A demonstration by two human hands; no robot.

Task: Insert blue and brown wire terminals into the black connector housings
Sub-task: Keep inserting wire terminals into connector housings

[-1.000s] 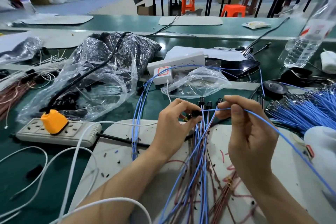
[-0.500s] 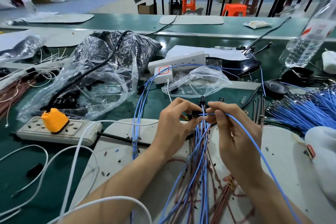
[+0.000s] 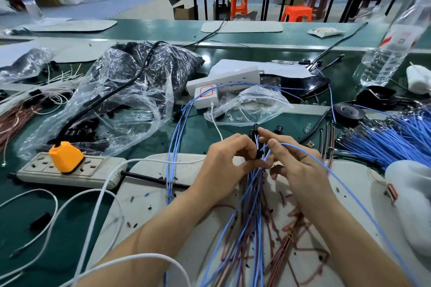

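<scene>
My left hand (image 3: 224, 163) grips a bundle of blue and brown wires (image 3: 254, 212) near its top, where several small black connector housings (image 3: 255, 131) stick up. Its fingertips pinch one housing (image 3: 258, 154) between the two hands. My right hand (image 3: 296, 165) pinches the end of a single blue wire (image 3: 338, 179) right at that housing; the wire arcs off to the lower right. The terminal tip is hidden by my fingers. The bundle hangs down over a white mat (image 3: 144, 202).
A pile of loose blue wires (image 3: 396, 142) lies at the right and brown wires (image 3: 11, 121) at the left edge. Clear plastic bags (image 3: 121, 100), a power strip with an orange plug (image 3: 66, 157), a tape roll (image 3: 348, 111) and a water bottle (image 3: 387, 56) surround the mat.
My right hand has moved left and down toward my left hand, bringing the blue wire's end up to the housing. My left hand has hardly moved.
</scene>
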